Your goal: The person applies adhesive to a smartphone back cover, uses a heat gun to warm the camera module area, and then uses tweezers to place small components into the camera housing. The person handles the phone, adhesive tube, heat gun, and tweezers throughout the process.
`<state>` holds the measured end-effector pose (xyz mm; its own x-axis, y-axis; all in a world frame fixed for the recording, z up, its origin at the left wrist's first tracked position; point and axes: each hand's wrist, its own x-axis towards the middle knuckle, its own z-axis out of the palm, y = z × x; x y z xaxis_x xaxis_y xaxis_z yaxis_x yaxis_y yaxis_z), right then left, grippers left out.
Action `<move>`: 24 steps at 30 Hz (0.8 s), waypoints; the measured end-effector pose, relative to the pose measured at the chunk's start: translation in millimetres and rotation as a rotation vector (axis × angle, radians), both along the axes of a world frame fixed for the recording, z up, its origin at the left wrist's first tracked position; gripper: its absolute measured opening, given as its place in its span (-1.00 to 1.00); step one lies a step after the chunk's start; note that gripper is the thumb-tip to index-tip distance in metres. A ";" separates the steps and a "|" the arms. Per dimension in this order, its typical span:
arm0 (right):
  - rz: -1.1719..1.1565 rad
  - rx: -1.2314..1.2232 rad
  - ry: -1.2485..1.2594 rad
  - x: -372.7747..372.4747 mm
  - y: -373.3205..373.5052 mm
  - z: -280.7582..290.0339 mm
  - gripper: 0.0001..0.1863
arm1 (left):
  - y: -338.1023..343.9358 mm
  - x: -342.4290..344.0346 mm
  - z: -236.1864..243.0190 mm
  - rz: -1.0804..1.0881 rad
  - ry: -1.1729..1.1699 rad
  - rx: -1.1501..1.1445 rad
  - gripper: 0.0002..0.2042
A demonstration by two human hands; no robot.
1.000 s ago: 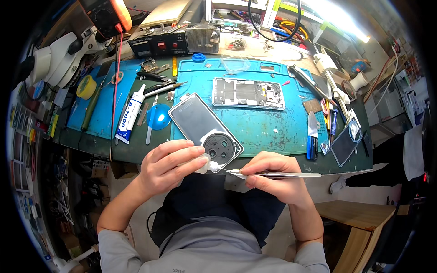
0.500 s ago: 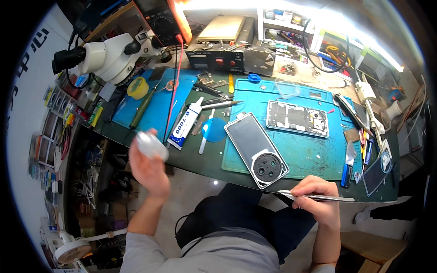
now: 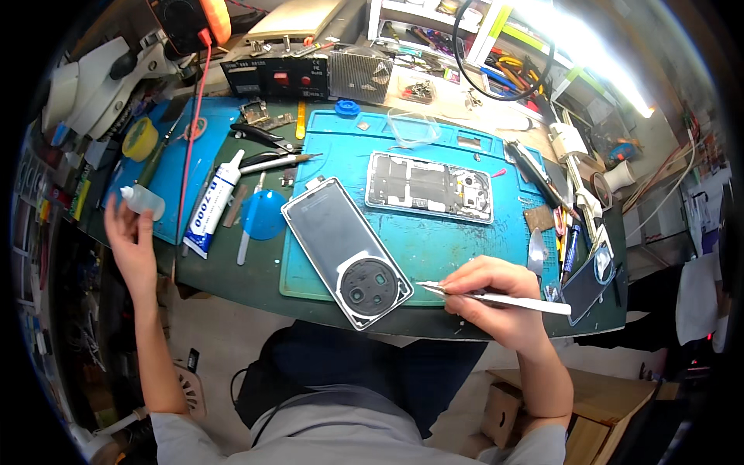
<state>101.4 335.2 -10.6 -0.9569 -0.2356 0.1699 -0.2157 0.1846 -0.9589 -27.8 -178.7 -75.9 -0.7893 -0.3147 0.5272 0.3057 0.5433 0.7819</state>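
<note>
My left hand (image 3: pixel 132 248) is at the far left of the bench, its thumb and fingers around a small translucent squeeze bottle (image 3: pixel 147 203) that tilts with its nozzle to the left. In my right hand (image 3: pixel 496 298) is a pair of tweezers (image 3: pixel 535 304), pinched near the front, tips pointing left above the mat's front edge. Just left of those tips lies a phone back cover (image 3: pixel 322 232) with a round black camera ring (image 3: pixel 368 287), slanting over the front of the blue work mat (image 3: pixel 457 260). Behind it rests an opened phone (image 3: pixel 426 186), its inside facing up.
Left of the mat lie a white and blue glue tube (image 3: pixel 213 205), a blue disc (image 3: pixel 263 215) and pliers (image 3: pixel 260 136). A microscope (image 3: pixel 101 85) stands at the back left. Knives, screwdrivers and a phone screen (image 3: pixel 587 291) are at the right, under a lamp arm (image 3: pixel 573 147).
My left hand has carried the squeeze bottle left and away from me, to the blue mat there. My right hand has raised the tweezers over the work mat's front edge. The view has shifted right.
</note>
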 end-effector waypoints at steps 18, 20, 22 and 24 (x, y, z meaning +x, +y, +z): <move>0.219 0.114 -0.003 -33.9 1.4 0.9 -0.82 | 198.1 43.7 50.9 -0.928 0.096 -0.872 0.04; 0.227 0.132 0.003 -33.3 0.5 1.5 -0.81 | 197.7 43.0 50.6 -0.933 0.089 -0.877 0.04; 0.216 0.146 0.005 -32.8 0.2 0.9 -0.81 | 198.0 42.1 50.6 -0.941 0.073 -0.868 0.04; 0.206 0.147 -0.001 -32.8 -0.8 0.7 -0.82 | 198.1 42.3 51.6 -0.941 0.063 -0.868 0.03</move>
<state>68.6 334.5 -9.9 -0.8864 -0.4474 0.1188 -0.2623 0.2742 -0.9252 14.5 19.4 -24.4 -0.4853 0.8130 0.3218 0.8716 0.4207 0.2517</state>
